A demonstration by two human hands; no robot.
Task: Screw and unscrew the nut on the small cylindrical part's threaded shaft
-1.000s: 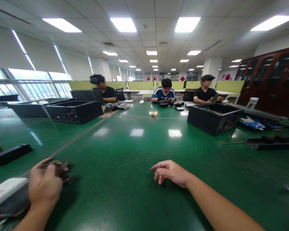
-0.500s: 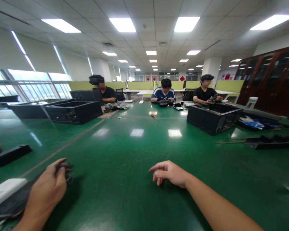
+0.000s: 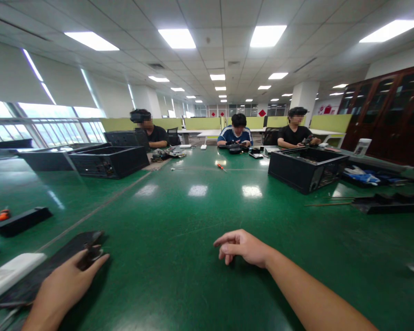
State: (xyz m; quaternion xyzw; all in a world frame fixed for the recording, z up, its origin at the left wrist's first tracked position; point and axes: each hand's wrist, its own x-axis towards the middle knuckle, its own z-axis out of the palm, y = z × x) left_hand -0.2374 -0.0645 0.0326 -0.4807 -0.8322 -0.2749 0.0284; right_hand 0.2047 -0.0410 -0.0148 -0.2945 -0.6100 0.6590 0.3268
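My left hand (image 3: 64, 285) lies at the near left, thumb and fingers around the right end of a long, flat, dark part (image 3: 60, 257). A small shiny metal piece shows between the thumb and fingers; the exact kind of part is unclear. A white power strip (image 3: 14, 276) lies alongside it on the left. My right hand (image 3: 243, 248) hovers over or rests on the green tabletop (image 3: 179, 285), its fingers loosely bent and apart, with nothing visible in them.
Black computer cases stand at the left (image 3: 112, 162) and right (image 3: 307, 170). A red screwdriver (image 3: 221, 168) lies mid-table. Left is a black block (image 3: 22, 221) beside an orange item (image 3: 2, 214). Thin rods (image 3: 327, 204) and a black tray (image 3: 388, 203) lie right. Three people sit opposite.
My left hand has dropped slightly and its thumb and fingers have spread around the end of the dark part. The view has turned slightly left. My right hand stays put.
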